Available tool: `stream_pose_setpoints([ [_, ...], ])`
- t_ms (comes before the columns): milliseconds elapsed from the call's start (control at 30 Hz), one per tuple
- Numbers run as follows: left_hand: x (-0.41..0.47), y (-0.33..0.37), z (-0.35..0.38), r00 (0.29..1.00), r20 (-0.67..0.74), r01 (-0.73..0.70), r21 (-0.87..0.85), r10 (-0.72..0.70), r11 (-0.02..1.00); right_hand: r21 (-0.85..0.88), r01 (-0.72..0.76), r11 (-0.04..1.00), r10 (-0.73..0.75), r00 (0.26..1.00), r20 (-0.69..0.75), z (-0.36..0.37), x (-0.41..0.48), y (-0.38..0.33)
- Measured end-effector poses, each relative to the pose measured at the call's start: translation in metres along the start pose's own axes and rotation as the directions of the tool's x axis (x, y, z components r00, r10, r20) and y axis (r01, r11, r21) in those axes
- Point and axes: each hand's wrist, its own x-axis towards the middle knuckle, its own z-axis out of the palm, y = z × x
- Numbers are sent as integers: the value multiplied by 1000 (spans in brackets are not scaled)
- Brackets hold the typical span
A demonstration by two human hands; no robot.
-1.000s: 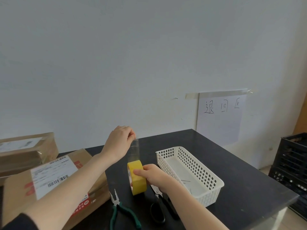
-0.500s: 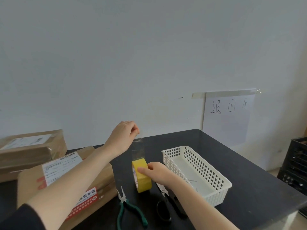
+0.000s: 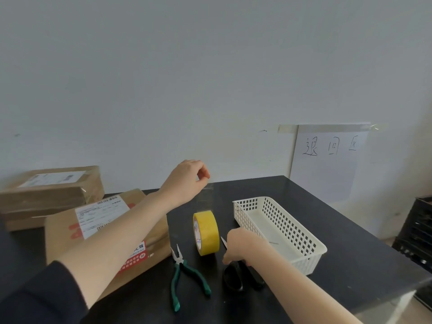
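In the head view, your left hand point(image 3: 187, 180) is raised at the middle of the frame with the wrist bent. Its forearm runs in from the lower left across the cardboard box point(image 3: 60, 242). Thumb and forefinger pinch the free end of the clear tape strip point(image 3: 205, 197), which stretches straight down to the yellow tape roll point(image 3: 207, 232). The roll stands on edge on the black table point(image 3: 350, 265), just below centre.

Your right hand point(image 3: 240, 249) sits just right of the roll without touching it, knuckles up. Its fingers curl down onto the black-handled scissors point(image 3: 253, 275); whether they have closed round them cannot be told from this angle.

The green-handled pliers point(image 3: 179, 261) lie left of the scissors, below the roll. The white basket point(image 3: 292, 230) lies just right of your right hand.
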Motion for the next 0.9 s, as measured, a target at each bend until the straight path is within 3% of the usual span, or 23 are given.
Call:
stream_pose_setpoints([
  [300,-3,0,-6,1000,24,-20,9,20,1000,-78,-113,991,114,993,10,22,0,6],
  [400,-3,1,-6,999,26,-22,19,22,1000,8,-111,994,111,994,25,17,-12,9],
  [467,-3,2,-6,999,29,-22,26,21,999,177,-128,976,122,991,48,14,-13,14],
  [600,-3,3,-7,999,32,-23,31,22,999,664,-142,734,94,990,108,13,-9,26],
  [767,-2,3,-9,999,35,-9,33,8,999,910,46,413,43,997,-70,6,-11,33],
  [900,-2,2,-8,1000,29,-7,35,6,999,958,224,177,-15,974,-225,-6,-14,38],
])
